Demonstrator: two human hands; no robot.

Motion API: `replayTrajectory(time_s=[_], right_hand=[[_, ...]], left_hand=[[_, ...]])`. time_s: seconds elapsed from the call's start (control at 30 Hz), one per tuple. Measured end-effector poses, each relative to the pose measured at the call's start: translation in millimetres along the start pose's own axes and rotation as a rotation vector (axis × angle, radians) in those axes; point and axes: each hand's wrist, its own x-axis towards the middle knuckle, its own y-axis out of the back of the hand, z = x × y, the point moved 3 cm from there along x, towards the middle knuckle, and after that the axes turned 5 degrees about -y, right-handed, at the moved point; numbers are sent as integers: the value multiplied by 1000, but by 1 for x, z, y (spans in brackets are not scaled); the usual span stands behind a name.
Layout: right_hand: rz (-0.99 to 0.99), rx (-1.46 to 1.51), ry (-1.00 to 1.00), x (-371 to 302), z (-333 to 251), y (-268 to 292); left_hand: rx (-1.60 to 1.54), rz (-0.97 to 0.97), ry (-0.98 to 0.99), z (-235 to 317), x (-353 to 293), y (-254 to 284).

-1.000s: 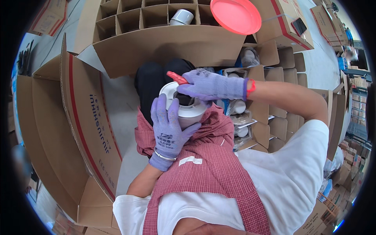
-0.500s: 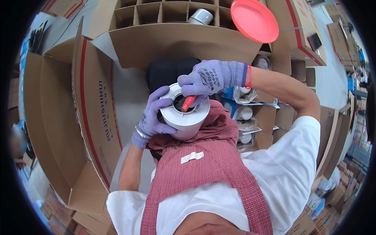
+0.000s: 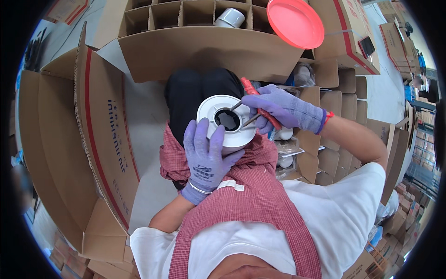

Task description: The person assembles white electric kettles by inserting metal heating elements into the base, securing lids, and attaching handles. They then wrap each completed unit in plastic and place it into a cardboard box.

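A white, round, flanged plastic body [image 3: 210, 108] rests on my lap, its dark centre opening [image 3: 227, 120] facing up. My left hand [image 3: 204, 156], in a purple-grey glove, grips its near left side, fingers lying over the rim and thumb on the side wall. In my gloved right hand [image 3: 283, 108] are red-handled pliers [image 3: 271, 119] with two thin metal prongs. The handles are spread apart, and the prongs reach to the right edge of the opening. Whether both tips touch the ring there I cannot tell.
Ahead stands a divided carton [image 3: 209, 51] holding a white-grey cup-shaped part [image 3: 231, 17]. A red round lid [image 3: 296, 22] lies on its right corner. An open carton [image 3: 60, 153] stands at left. Cardboard dividers [image 3: 331, 109] with bagged white parts are at right; a phone [image 3: 366, 47] lies on a box.
My right hand has shifted right and turned, bringing the pliers' prongs and both handles into sight. My left hand has moved from the body's left side round to its near side.
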Motion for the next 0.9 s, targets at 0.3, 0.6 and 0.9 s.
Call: replayTrajectory(time_s=[0.3,0.6,0.9], right_hand=[[-54,-773,432,22,36,5],[57,-914,544,42,-13,-5],[1145,-990,706,79,-45,178]], left_hand=[[201,-23,-110,23,2,-16],[65,-97,-156,9,11,-11],[-442,-205,-20,-122,36,9]])
